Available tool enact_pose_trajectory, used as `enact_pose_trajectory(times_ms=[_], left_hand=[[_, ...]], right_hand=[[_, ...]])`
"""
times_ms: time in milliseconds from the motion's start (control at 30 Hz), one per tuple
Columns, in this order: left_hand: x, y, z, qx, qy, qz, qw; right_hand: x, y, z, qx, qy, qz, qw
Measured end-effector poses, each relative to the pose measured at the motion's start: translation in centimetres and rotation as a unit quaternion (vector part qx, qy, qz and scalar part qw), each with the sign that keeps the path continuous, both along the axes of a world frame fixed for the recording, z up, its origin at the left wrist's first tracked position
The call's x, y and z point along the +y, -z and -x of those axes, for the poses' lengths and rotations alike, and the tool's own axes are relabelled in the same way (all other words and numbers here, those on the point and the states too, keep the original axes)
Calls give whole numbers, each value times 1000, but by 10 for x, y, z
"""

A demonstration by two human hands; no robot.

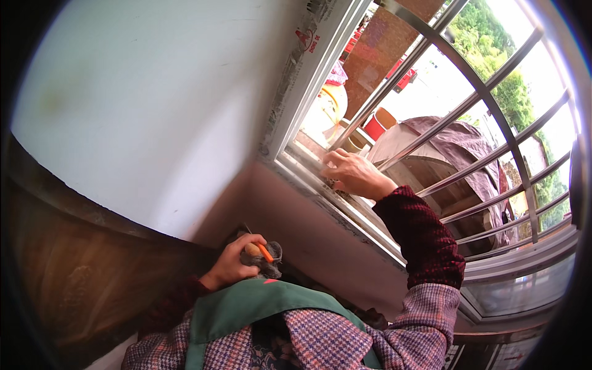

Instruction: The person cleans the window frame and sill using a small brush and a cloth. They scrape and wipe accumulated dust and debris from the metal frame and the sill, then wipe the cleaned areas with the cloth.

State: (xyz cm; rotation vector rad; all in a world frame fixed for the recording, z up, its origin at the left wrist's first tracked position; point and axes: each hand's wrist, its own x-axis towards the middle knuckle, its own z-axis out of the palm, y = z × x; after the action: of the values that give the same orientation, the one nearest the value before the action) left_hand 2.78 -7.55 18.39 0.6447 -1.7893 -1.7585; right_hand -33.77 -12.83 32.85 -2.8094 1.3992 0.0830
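Observation:
My left hand (233, 261) is low in front of the green apron (273, 300). It grips a tool with an orange handle (265, 253) and a thin dark tip (247, 228). A rounded tan object (253, 249) and a bunched grey cloth (274, 259) are in the same grasp; how they lie in the palm is partly hidden. My right hand (354, 173) reaches up to the corner of the window sill (314, 171), below the metal bars. Its fingers are bent and blurred, so whether they hold anything is unclear.
Curved metal window bars (453, 113) stand close beyond my right forearm. The white window frame (319, 83) meets a pale wall (138, 101). Outside are a red bucket (380, 122) and a cloth-draped, rounded structure (434, 152). Brown wood (83, 263) lies to the left.

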Motion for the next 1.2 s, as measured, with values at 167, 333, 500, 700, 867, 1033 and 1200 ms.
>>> enact_pose_trajectory(times_ms=[167, 333, 500, 700, 867, 1033, 1200], left_hand=[[-1, -8, 3, -11, 7, 22, 1000], [-2, 1, 5, -2, 22, 12, 1000], [-1, -4, 6, 2, 25, 19, 999], [-2, -1, 1, 0, 16, -6, 1000], [-3, -3, 2, -4, 20, 1, 1000], [-2, -6, 2, -4, 13, 8, 1000], [-2, -5, 1, -6, 12, -10, 1000]], right_hand=[[9, 20, 7, -74, 25, 41, 996], [11, 6, 9, -215, 76, 68, 971], [-7, -23, 35, 93, 297, 258, 915], [21, -24, 3, -66, 121, -57, 989], [22, -7, 9, -77, 52, -36, 995], [12, 12, 12, -95, -1, 29, 995], [14, 17, 1, -106, -22, 126, 986]])
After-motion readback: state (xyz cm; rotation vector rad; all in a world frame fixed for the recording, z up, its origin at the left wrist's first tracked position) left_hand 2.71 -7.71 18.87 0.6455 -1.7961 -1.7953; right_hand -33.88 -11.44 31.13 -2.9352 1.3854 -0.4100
